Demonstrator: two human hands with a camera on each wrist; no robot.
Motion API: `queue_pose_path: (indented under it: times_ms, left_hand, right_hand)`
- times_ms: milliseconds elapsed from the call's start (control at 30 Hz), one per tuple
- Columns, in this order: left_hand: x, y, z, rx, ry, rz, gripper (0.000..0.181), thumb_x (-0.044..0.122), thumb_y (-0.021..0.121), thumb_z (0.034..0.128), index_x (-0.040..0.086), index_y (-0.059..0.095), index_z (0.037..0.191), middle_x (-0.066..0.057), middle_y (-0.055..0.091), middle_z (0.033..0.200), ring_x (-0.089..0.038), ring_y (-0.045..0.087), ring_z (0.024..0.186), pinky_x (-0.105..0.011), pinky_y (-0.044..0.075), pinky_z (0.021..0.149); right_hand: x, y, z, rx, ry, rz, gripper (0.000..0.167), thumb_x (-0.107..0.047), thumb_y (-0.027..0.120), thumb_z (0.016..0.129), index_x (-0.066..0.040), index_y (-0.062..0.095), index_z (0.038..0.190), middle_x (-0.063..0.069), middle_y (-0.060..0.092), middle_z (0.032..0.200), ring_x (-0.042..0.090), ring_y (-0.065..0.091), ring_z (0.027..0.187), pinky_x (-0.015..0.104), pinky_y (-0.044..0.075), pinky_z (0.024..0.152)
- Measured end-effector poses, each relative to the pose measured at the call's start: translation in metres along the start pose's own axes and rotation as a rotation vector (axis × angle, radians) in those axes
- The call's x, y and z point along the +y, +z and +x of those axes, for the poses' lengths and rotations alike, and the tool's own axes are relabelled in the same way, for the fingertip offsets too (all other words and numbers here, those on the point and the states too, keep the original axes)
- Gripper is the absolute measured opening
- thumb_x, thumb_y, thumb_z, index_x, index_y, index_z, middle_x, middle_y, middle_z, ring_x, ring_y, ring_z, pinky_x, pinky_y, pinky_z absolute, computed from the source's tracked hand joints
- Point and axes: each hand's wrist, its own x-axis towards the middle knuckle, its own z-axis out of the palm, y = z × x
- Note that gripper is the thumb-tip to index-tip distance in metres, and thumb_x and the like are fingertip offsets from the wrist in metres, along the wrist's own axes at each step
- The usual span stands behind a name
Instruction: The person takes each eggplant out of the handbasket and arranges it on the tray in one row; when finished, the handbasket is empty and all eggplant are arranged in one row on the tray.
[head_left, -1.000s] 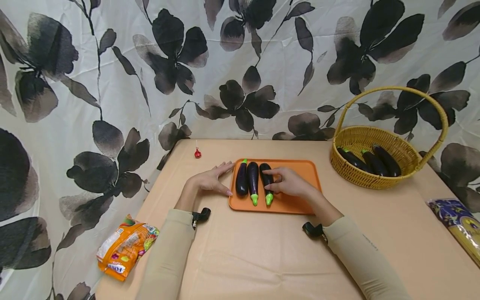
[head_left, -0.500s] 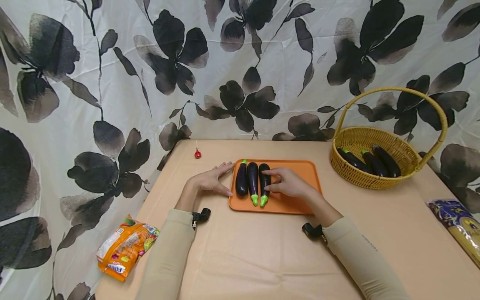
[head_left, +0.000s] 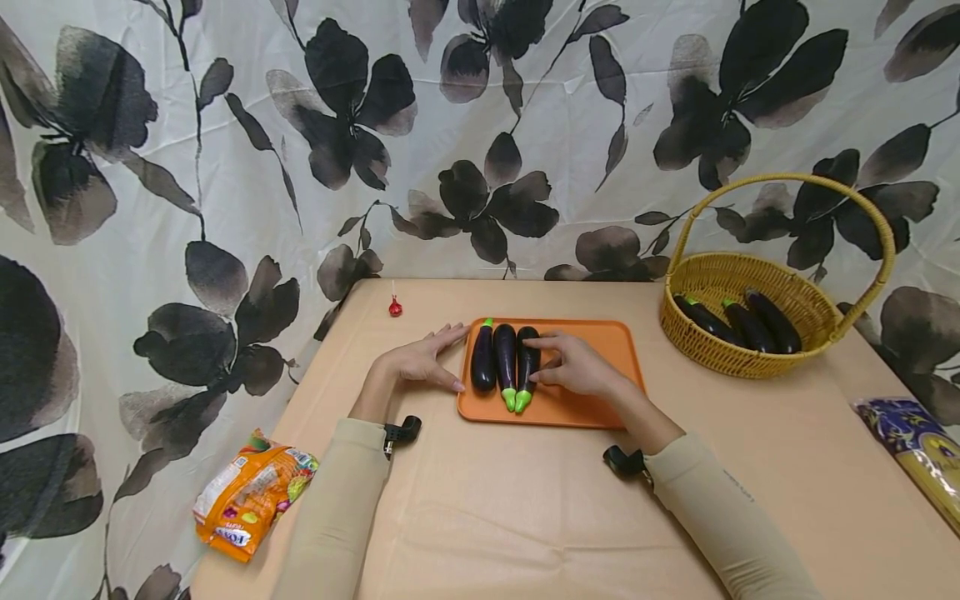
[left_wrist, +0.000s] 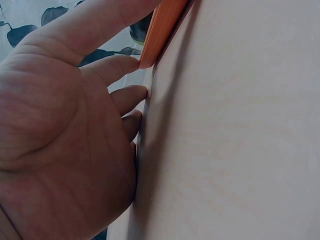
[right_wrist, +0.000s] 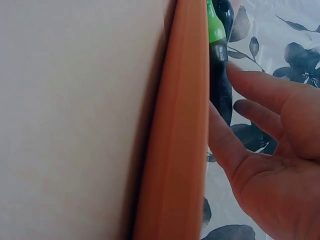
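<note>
Three dark purple eggplants lie side by side on the orange tray (head_left: 585,408). The left one (head_left: 483,360) points its green stem away; the middle one (head_left: 506,358) and the right one (head_left: 528,354) have green stems toward me, close together. My right hand (head_left: 581,364) touches the right eggplant from its right side, thumb and fingertips against it; the right wrist view shows the thumb at its dark body (right_wrist: 220,75). With fingers spread, my left hand (head_left: 416,360) stands at the tray's left edge, fingertips at the rim (left_wrist: 162,32) in the left wrist view.
A wicker basket (head_left: 738,362) with a tall handle holds three more eggplants (head_left: 750,325) at the back right. An orange packet (head_left: 255,496) lies at front left, a blue and yellow packet (head_left: 911,450) at the right edge. A small red ornament (head_left: 395,307) is near the back.
The right eggplant has slid left under my right hand's fingers, its stem end swinging in beside the middle eggplant's stem. My left hand and the tray have stayed in place.
</note>
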Motion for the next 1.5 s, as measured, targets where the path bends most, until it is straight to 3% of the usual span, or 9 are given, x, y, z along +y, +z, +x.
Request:
queue_pose_path:
  times_ms: [333, 433, 600, 700, 867, 1067, 1300, 1500]
  left_hand:
    - [0.000, -0.001, 0.001, 0.000, -0.009, 0.009, 0.126, 0.050, 0.096, 0.0688, 0.036, 0.019, 0.167, 0.008, 0.003, 0.177, -0.029, -0.011, 0.163, -0.062, -0.005, 0.129]
    - [0.001, -0.001, 0.001, -0.001, -0.008, 0.014, 0.125, 0.050, 0.095, 0.0689, 0.036, 0.019, 0.167, 0.008, 0.003, 0.177, -0.029, -0.010, 0.163, -0.062, -0.005, 0.129]
    - [0.003, -0.002, 0.000, -0.002, -0.007, 0.012, 0.125, 0.050, 0.095, 0.0688, 0.036, 0.019, 0.167, 0.008, 0.004, 0.177, -0.029, -0.011, 0.163, -0.062, -0.005, 0.129]
    - [0.003, -0.002, 0.000, -0.004, -0.008, 0.008, 0.125, 0.049, 0.096, 0.0689, 0.037, 0.020, 0.167, 0.008, 0.004, 0.177, -0.029, -0.011, 0.163, -0.062, -0.006, 0.129]
    - [0.002, -0.002, 0.000, -0.009, -0.006, 0.007, 0.124, 0.049, 0.095, 0.0693, 0.036, 0.020, 0.167, 0.006, 0.003, 0.177, -0.030, -0.012, 0.163, -0.062, -0.007, 0.129]
    - [0.002, -0.001, -0.001, -0.007, -0.012, -0.003, 0.125, 0.049, 0.096, 0.0693, 0.035, 0.020, 0.167, 0.007, 0.003, 0.177, -0.030, -0.011, 0.163, -0.062, -0.006, 0.129]
    - [0.001, 0.001, -0.001, -0.006, -0.007, -0.006, 0.123, 0.046, 0.096, 0.0704, 0.035, 0.020, 0.167, 0.005, 0.003, 0.177, -0.029, -0.011, 0.163, -0.061, -0.006, 0.129]
    - [0.002, 0.000, -0.001, -0.007, -0.001, -0.003, 0.124, 0.046, 0.095, 0.0708, 0.034, 0.019, 0.168, 0.005, 0.003, 0.177, -0.029, -0.011, 0.163, -0.062, -0.006, 0.129]
  right_hand:
    - [-0.001, -0.002, -0.001, -0.015, -0.001, 0.061, 0.069, -0.008, 0.076, 0.094, -0.010, 0.048, 0.157, 0.020, 0.044, 0.152, 0.025, 0.073, 0.078, 0.025, 0.047, 0.057]
    - [-0.002, -0.006, -0.002, 0.016, -0.009, 0.057, 0.068, -0.011, 0.077, 0.094, -0.011, 0.048, 0.156, 0.019, 0.045, 0.152, 0.031, 0.072, 0.082, 0.028, 0.049, 0.059]
    - [-0.005, -0.018, -0.005, 0.166, -0.087, -0.031, 0.060, -0.021, 0.077, 0.096, -0.012, 0.056, 0.151, 0.017, 0.050, 0.153, 0.039, 0.066, 0.112, 0.046, 0.059, 0.088]
    - [-0.009, -0.028, -0.011, 0.250, -0.132, -0.085, 0.055, -0.023, 0.074, 0.099, -0.012, 0.058, 0.150, 0.017, 0.049, 0.156, 0.041, 0.056, 0.133, 0.059, 0.048, 0.108]
    - [-0.014, -0.048, -0.023, 0.377, -0.134, -0.190, 0.053, -0.029, 0.071, 0.100, -0.017, 0.058, 0.150, 0.014, 0.046, 0.161, 0.040, 0.039, 0.150, 0.065, 0.031, 0.121]
    - [-0.010, -0.069, -0.033, 0.452, -0.134, -0.204, 0.055, -0.031, 0.071, 0.101, -0.014, 0.056, 0.151, 0.019, 0.043, 0.161, 0.044, 0.038, 0.150, 0.068, 0.038, 0.115]
    - [-0.007, -0.084, -0.042, 0.488, -0.166, -0.179, 0.054, -0.028, 0.070, 0.101, -0.011, 0.057, 0.150, 0.021, 0.044, 0.160, 0.046, 0.043, 0.146, 0.063, 0.053, 0.096]
    - [-0.006, -0.096, -0.048, 0.520, -0.122, -0.157, 0.053, -0.029, 0.070, 0.102, -0.013, 0.057, 0.150, 0.018, 0.044, 0.161, 0.045, 0.040, 0.148, 0.065, 0.049, 0.102]
